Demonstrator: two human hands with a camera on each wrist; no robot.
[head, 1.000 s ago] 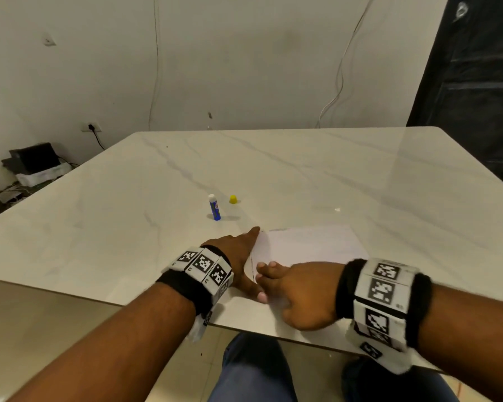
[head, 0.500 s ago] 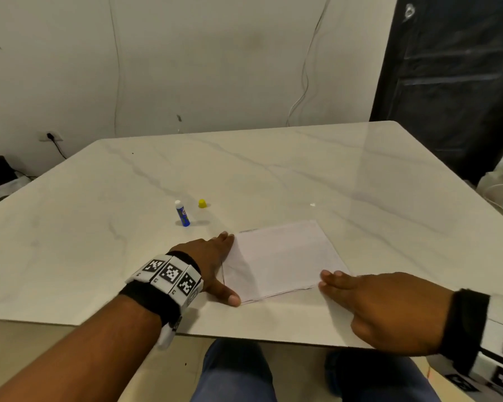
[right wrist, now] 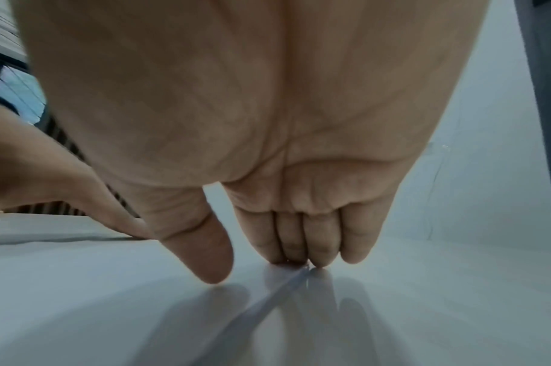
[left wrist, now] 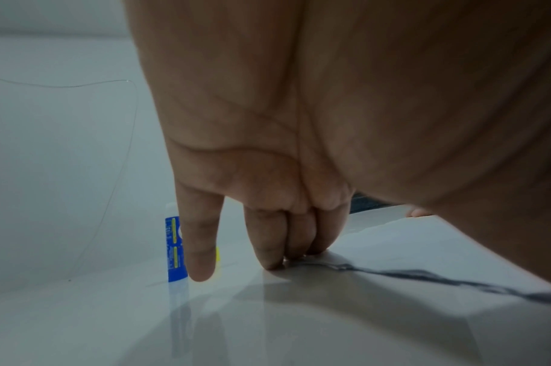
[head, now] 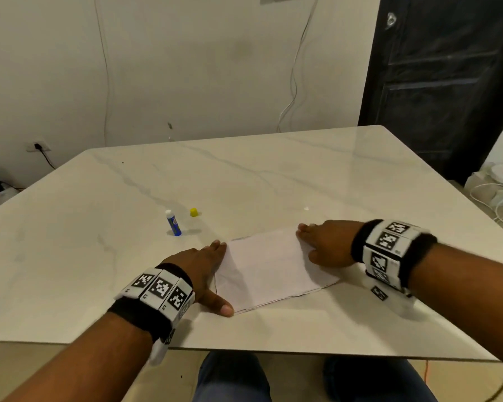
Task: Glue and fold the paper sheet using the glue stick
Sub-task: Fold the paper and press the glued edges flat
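A folded white paper sheet (head: 269, 268) lies flat near the table's front edge. My left hand (head: 204, 271) rests flat along its left edge, fingers straight, thumb at the near left corner. My right hand (head: 323, 245) lies flat on the sheet's right edge, straight fingertips at the far right corner. In the wrist views the left fingers (left wrist: 268, 237) and the right fingers (right wrist: 296, 240) press down on the surface. The blue glue stick (head: 173, 223) stands upright, uncapped, left of and beyond the sheet, also seen behind my little finger (left wrist: 174, 250). Its yellow cap (head: 194, 212) sits just right of it.
The white marble table (head: 99, 256) runs far back to a wall with cables and a socket (head: 38, 146). A dark door (head: 447, 82) stands at the right. The table's front edge (head: 244, 351) is close below my wrists, with my knees under it.
My right hand has slid from beside the left hand across the sheet to its right edge, then up to the far right corner. The left hand has stayed on the left edge.
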